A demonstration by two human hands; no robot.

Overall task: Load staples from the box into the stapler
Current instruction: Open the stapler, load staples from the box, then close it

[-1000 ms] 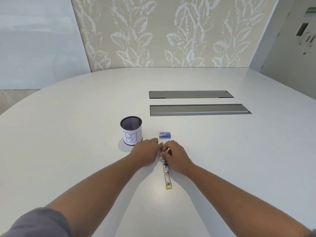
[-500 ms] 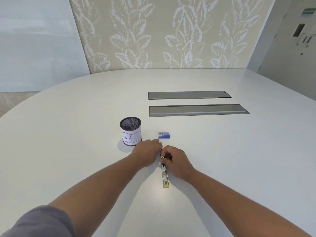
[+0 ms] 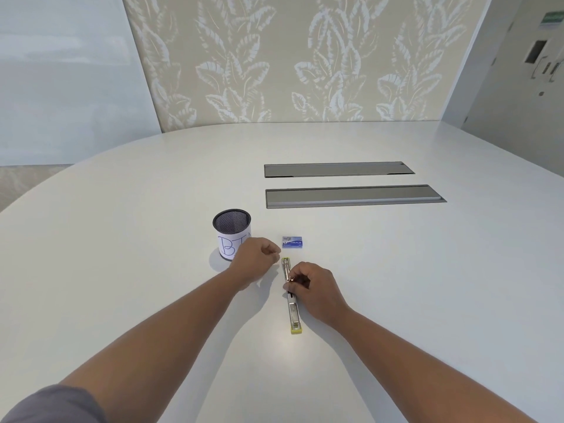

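Observation:
A slim metal stapler (image 3: 293, 312) with yellow-green ends lies unfolded flat on the white table, running toward and away from me. My right hand (image 3: 316, 290) pinches it at the hinge in the middle. My left hand (image 3: 254, 262) hovers just left of the stapler's far end, fingers curled; whether it holds anything is hidden. The small blue staple box (image 3: 292, 242) lies closed just beyond the stapler's far tip, touched by neither hand.
A black mesh pen cup (image 3: 232, 232) with a white paper label stands left of the box, right behind my left hand. Two grey cable hatches (image 3: 354, 196) are set into the table (image 3: 122, 270) farther back.
My left hand has drawn off the stapler to the left, uncovering its far half. My right hand has slid a little toward me along the stapler.

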